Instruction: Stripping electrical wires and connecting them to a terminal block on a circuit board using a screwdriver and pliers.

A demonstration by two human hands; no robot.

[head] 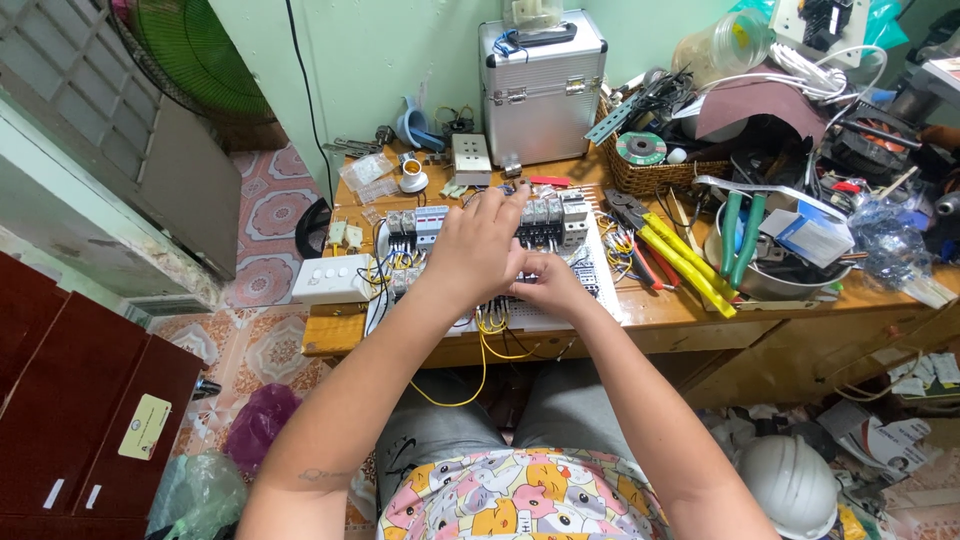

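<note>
Currently viewing from the head camera, taking the white wiring panel [600, 290] as landmark throughout.

Entry one: lying flat on the wooden workbench [660, 312], carrying a row of grey circuit breakers [545, 222] along its far edge. Probably handling as a stiff, moderately heavy board; seeming best gripped by its bare edges, not by the fittings.

Entry two: trailing over the panel's near edge, yellow wires [485, 345], thin and looping down. Likely bending easily, springing back, slipping from fingers; best pinched close to the terminals.

Entry three: hovering over the panel's middle, left hand [480, 250], palm down, fingers curled toward the breakers. Hiding its own fingertips; not possible telling whether pinching anything.

Entry four: resting on the panel's near part, right hand [550, 285], partly tucked under the left. Grip likewise hidden; not possible telling.

Entry five: sitting left of the panel, white switch box [332, 278], looking like light, hard plastic.

Entry six: lying right of the panel, yellow-handled pliers [680, 255], and beyond them green-handled cutters [740, 240] leaning in a metal bowl [770, 285].

Entry seven: standing behind the panel against the wall, aluminium case [541, 90].

Entry eight: sitting on the floor, below and right of the panel, white hard hat [790, 485].
</note>
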